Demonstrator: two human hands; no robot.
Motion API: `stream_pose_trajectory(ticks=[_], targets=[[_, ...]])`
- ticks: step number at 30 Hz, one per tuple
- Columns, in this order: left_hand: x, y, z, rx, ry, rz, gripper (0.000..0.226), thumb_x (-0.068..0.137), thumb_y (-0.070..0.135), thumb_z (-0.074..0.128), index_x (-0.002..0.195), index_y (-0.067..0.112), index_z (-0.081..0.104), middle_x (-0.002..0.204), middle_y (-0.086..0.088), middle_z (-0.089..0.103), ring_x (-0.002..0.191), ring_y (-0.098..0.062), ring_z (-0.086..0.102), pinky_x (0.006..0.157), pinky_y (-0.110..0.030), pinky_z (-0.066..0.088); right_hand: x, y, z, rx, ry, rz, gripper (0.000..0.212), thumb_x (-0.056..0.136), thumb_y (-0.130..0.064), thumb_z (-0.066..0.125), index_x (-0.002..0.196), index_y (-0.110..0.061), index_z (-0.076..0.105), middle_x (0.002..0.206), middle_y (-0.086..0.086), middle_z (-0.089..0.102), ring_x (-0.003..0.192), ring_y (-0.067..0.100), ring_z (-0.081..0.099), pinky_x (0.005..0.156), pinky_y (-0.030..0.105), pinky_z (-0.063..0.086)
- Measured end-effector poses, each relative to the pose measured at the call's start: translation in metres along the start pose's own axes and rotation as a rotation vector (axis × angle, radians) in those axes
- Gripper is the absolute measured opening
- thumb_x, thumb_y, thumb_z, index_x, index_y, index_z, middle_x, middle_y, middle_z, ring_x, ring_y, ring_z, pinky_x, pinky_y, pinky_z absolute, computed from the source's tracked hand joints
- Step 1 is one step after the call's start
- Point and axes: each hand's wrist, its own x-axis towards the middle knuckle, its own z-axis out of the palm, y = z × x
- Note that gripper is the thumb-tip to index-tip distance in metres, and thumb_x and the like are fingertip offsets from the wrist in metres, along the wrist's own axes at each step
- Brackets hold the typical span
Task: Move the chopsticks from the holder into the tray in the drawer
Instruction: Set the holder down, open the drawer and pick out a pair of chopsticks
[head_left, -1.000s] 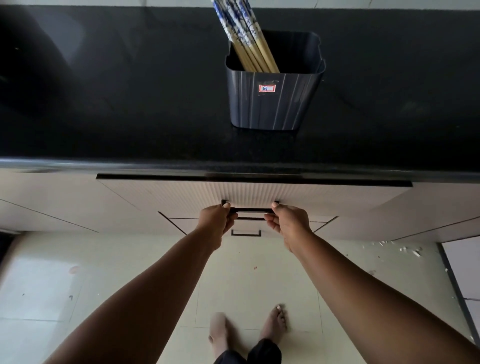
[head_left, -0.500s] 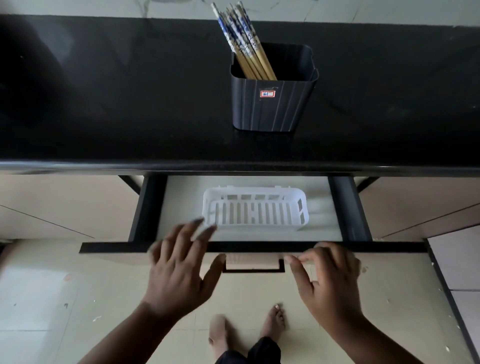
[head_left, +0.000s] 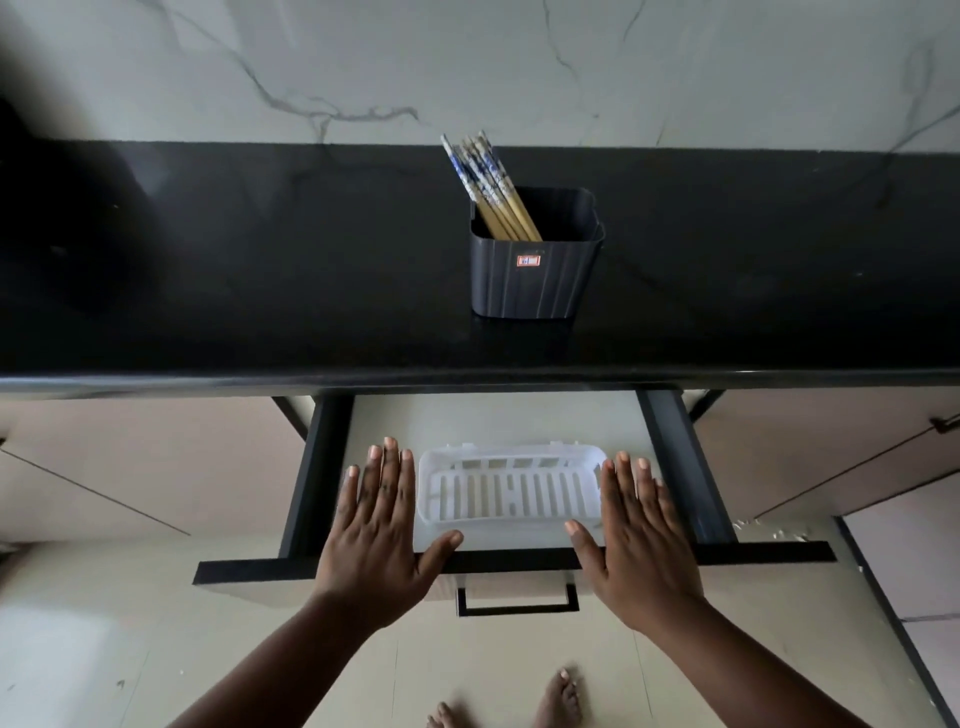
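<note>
Several chopsticks with blue-and-white patterned tops lean to the left inside a dark grey ribbed holder on the black countertop. Below it the drawer stands pulled out, with a white slotted tray lying inside and nothing in it. My left hand hovers flat, fingers straight and spread, at the tray's left end. My right hand is held the same way at the tray's right end. Neither hand holds anything.
The black countertop runs the full width under a marbled wall. The drawer's front panel with its black handle juts toward me. Closed beige cabinet fronts flank the drawer. My bare feet stand on the tiled floor.
The drawer went from shut to pulled out, baring the tray. Both hands let go of the handle and rose, flat, to either end of the tray.
</note>
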Motion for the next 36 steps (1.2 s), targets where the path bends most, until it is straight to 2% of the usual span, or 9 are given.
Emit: stream_pose_trajectory(ticks=[2, 4, 6, 10, 13, 17, 21, 30, 36], targets=[[0.000, 0.000, -0.003, 0.002, -0.012, 0.002, 0.091, 0.093, 0.068, 0.023, 0.150, -0.003, 0.019, 0.160, -0.022, 0.011, 0.149, -0.035, 0.010, 0.118, -0.044, 0.000, 0.001, 0.003, 0.003, -0.015, -0.003, -0.014, 0.091, 0.087, -0.070, -0.011, 0.152, -0.006, 0.000, 0.161, 0.015, -0.004, 0.148, 0.032, -0.011, 0.117, 0.034, -0.016], [0.002, 0.001, -0.007, 0.008, -0.010, 0.016, 0.092, 0.093, 0.070, 0.020, 0.150, -0.002, 0.020, 0.159, -0.021, 0.010, 0.148, -0.037, 0.012, 0.118, -0.043, -0.003, 0.003, 0.009, 0.007, 0.013, -0.048, -0.007, 0.093, 0.075, -0.076, -0.023, 0.146, -0.015, -0.026, 0.156, 0.007, -0.029, 0.140, 0.023, -0.035, 0.110, 0.029, -0.030], [0.007, 0.002, -0.012, 0.013, 0.001, 0.034, 0.093, 0.093, 0.072, 0.019, 0.151, 0.000, 0.018, 0.159, -0.020, 0.009, 0.147, -0.037, 0.010, 0.117, -0.042, -0.005, 0.008, 0.013, 0.005, 0.070, -0.066, 0.008, 0.096, 0.070, -0.081, -0.023, 0.143, -0.018, -0.031, 0.155, 0.004, -0.032, 0.138, 0.020, -0.039, 0.109, 0.029, -0.028], [0.035, 0.000, -0.030, -0.011, 0.055, 0.027, 0.097, 0.089, 0.078, 0.012, 0.153, 0.006, -0.001, 0.161, -0.014, -0.010, 0.148, -0.032, -0.010, 0.117, -0.043, -0.012, 0.033, 0.013, -0.024, 0.173, 0.025, 0.011, 0.098, 0.072, -0.085, -0.010, 0.144, -0.019, -0.026, 0.155, 0.000, -0.026, 0.139, 0.017, -0.033, 0.111, 0.026, -0.021], [0.070, 0.000, -0.052, -0.008, 0.116, 0.044, 0.099, 0.085, 0.081, 0.005, 0.152, 0.010, -0.012, 0.159, -0.010, -0.022, 0.146, -0.026, -0.025, 0.117, -0.042, -0.017, 0.067, 0.011, -0.061, 0.210, 0.143, -0.044, 0.094, 0.080, -0.079, 0.005, 0.149, -0.018, -0.017, 0.161, 0.003, -0.014, 0.142, 0.017, -0.026, 0.114, 0.028, -0.016], [0.121, 0.007, -0.093, 0.024, 0.228, 0.057, 0.097, 0.087, 0.080, 0.006, 0.152, 0.010, -0.010, 0.160, -0.009, -0.020, 0.147, -0.023, -0.024, 0.117, -0.040, -0.020, 0.119, 0.006, -0.122, 0.228, 0.301, -0.137, 0.094, 0.086, -0.072, 0.018, 0.155, -0.011, 0.002, 0.164, 0.011, 0.005, 0.149, 0.025, -0.011, 0.119, 0.035, -0.006], [0.170, 0.018, -0.129, 0.057, 0.296, 0.066, 0.098, 0.085, 0.081, 0.002, 0.152, 0.010, -0.012, 0.160, -0.009, -0.019, 0.147, -0.023, -0.023, 0.117, -0.040, -0.020, 0.168, 0.004, -0.168, 0.204, 0.389, -0.228, 0.095, 0.085, -0.074, 0.014, 0.155, -0.011, 0.002, 0.164, 0.011, 0.007, 0.150, 0.027, -0.006, 0.119, 0.036, -0.006], [0.252, 0.032, -0.160, 0.159, 0.262, -0.026, 0.100, 0.081, 0.080, -0.004, 0.151, 0.009, -0.017, 0.159, -0.009, -0.024, 0.143, -0.022, -0.030, 0.115, -0.042, -0.024, 0.250, -0.004, -0.192, 0.123, 0.306, -0.367, 0.080, 0.096, -0.061, 0.027, 0.156, -0.013, 0.001, 0.165, 0.007, 0.005, 0.150, 0.026, -0.007, 0.120, 0.039, -0.002], [0.270, 0.025, -0.166, 0.103, 0.240, -0.128, 0.109, 0.072, 0.081, -0.012, 0.153, 0.008, -0.012, 0.163, -0.011, -0.015, 0.147, -0.023, -0.021, 0.114, -0.043, -0.022, 0.269, -0.017, -0.194, 0.198, 0.212, -0.359, 0.073, 0.097, -0.056, 0.039, 0.153, -0.013, 0.021, 0.160, 0.013, 0.024, 0.150, 0.031, 0.011, 0.118, 0.044, 0.018]])
